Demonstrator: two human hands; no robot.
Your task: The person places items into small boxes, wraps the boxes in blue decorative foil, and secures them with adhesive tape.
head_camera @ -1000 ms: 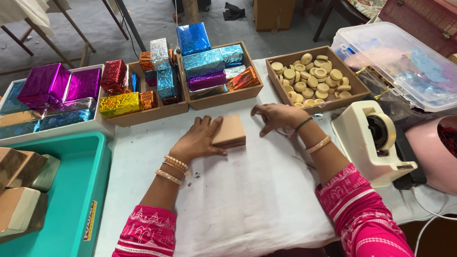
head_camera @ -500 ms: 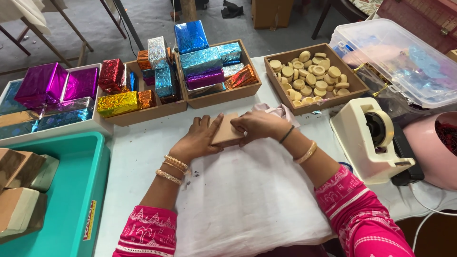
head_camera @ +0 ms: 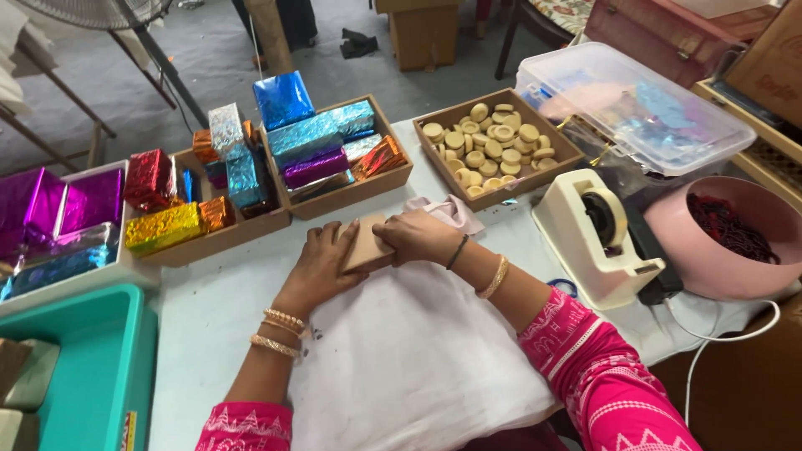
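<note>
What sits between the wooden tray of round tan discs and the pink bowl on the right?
In the head view, a cream tape dispenser stands on the white table between the wooden tray of round tan discs and the pink bowl.

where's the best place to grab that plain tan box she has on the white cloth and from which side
Probably by its two long side faces, coming down from above. The tan box lies flat on the white cloth, so its underside is out of reach. The left hand already cups its near left edge and the right hand covers its right end, so the sides are where fingers fit.
</note>
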